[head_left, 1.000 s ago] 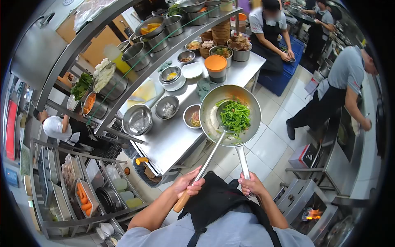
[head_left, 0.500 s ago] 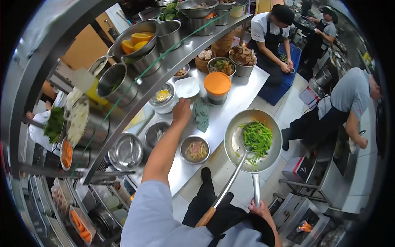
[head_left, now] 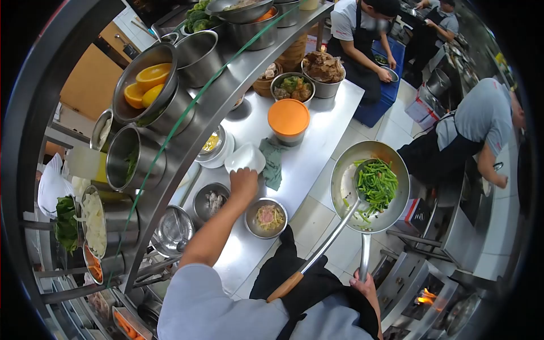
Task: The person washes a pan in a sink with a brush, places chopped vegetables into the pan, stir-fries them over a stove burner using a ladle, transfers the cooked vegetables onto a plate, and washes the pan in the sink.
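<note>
My left hand is closed on the near rim of a white square bowl, which looks tilted above the steel table. Around it are a green cloth, a steel bowl of noodle-like strips with pink meat and another steel bowl. Low on the right, my right hand grips the handle of a frying pan. Cooked green vegetables lie in the pan. A ladle rests with its head in them, and its wooden handle end reaches back to my body.
A steel shelf with bowls of orange pieces and vegetables crosses the left side. An orange-lidded tub stands on the table. Co-workers work at the back and right. A flame burns in the stove at lower right.
My left hand has taken hold of the white bowl, which has come toward me and tipped. The pan has shifted right and slightly up in the view. The camera view has moved too.
</note>
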Demonstrator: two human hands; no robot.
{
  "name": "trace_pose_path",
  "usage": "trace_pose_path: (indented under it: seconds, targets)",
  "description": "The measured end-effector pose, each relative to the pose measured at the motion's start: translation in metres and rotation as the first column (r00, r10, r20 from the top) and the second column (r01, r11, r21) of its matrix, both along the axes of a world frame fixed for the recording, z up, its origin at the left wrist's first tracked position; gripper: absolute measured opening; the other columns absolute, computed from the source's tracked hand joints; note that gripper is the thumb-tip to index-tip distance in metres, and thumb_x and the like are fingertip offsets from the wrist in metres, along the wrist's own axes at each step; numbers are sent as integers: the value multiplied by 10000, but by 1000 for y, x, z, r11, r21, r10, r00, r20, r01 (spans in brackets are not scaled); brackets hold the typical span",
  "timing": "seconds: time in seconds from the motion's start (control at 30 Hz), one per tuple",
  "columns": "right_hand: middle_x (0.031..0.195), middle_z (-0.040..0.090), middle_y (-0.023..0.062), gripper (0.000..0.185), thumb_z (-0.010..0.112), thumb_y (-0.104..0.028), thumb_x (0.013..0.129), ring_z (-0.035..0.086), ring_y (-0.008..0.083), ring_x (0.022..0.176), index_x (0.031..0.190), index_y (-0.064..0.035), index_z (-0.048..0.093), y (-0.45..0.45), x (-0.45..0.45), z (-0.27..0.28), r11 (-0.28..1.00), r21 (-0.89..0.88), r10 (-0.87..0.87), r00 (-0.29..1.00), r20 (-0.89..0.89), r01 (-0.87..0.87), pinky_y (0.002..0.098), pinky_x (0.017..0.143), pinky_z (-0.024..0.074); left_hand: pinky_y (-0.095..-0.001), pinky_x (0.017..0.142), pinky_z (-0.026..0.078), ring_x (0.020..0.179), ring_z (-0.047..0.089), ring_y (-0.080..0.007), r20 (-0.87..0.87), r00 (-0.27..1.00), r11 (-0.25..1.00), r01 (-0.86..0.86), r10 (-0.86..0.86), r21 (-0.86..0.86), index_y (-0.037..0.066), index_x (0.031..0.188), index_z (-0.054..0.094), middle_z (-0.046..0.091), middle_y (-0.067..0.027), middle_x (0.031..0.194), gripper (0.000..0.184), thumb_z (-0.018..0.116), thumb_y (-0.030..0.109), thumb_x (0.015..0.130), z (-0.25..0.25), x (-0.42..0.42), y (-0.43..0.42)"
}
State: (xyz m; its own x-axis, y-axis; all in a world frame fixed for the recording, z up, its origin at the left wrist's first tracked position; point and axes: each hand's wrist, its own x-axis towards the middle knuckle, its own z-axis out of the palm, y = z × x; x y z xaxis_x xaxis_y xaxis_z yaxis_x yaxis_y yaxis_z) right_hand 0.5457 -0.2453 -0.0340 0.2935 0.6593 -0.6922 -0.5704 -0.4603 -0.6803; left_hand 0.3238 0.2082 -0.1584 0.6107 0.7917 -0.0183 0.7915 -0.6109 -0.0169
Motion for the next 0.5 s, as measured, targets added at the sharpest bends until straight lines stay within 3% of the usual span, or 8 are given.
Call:
trace_pose_path:
  seconds: [0.17,0.23,0.33,0.37,0.4,0.43,0.47,0.5]
  targets:
    - [608,381,-42,295,715,-89,855,330,61,419,863,-113,421,6,7,6,995,-1,98,995,4,-98,224,382,300,-490,758,486,888,677,-316,-51,996,992,-82,77,-98,83,834,738,710,-136,901,150,600,122,788,3,-18,-33]
    - [601,391,-36,295,715,-89,853,348,65,405,886,-114,423,-1,13,-6,994,22,110,993,-40,-109,231,372,304,-495,804,485,945,672,-310,-132,989,988,-81,64,-129,101,853,753,723,-116,929,165,603,170,851,4,-22,-41]
    - [573,408,-21,299,717,-85,855,393,83,400,909,-116,425,-10,25,-20,983,16,186,980,-77,-185,254,355,307,-493,778,518,862,687,-332,-84,995,994,-52,44,-97,79,887,754,725,-125,868,248,571,243,919,57,-25,-79]
    - [566,411,-19,302,720,-86,855,392,87,403,904,-116,424,-7,30,-11,971,30,237,963,-126,-235,258,363,321,-485,725,540,784,694,-362,-61,994,952,-107,93,-288,44,917,738,718,-159,830,370,526,343,968,81,-25,-101]
    - [567,414,-16,298,716,-81,859,393,90,405,900,-116,423,-9,35,-14,965,62,262,951,-161,-255,263,369,332,-480,667,536,733,685,-383,117,992,910,9,43,-415,22,968,710,706,-193,803,466,483,428,995,91,-34,-129]
    - [568,418,-14,294,712,-76,862,393,93,407,895,-116,423,-10,38,-19,957,92,288,936,-203,-274,267,375,343,-445,695,536,771,701,-333,208,956,771,-28,206,-636,21,1034,690,720,-183,843,584,440,548,1008,85,-41,-164]
    - [567,416,-11,287,706,-70,869,396,97,414,883,-119,424,-10,43,-24,929,161,361,913,-192,-334,276,387,355,-389,744,547,799,703,-261,296,867,375,140,400,-916,40,1196,653,726,-144,899,699,380,653,1000,62,-49,-198]
    - [567,416,-11,287,706,-70,869,396,97,414,883,-119,424,-7,44,-20,926,175,364,910,-196,-333,276,387,355,-357,803,553,843,698,-213,121,821,-27,164,557,-986,69,1396,525,710,-121,1019,786,367,713,974,102,-43,-234]
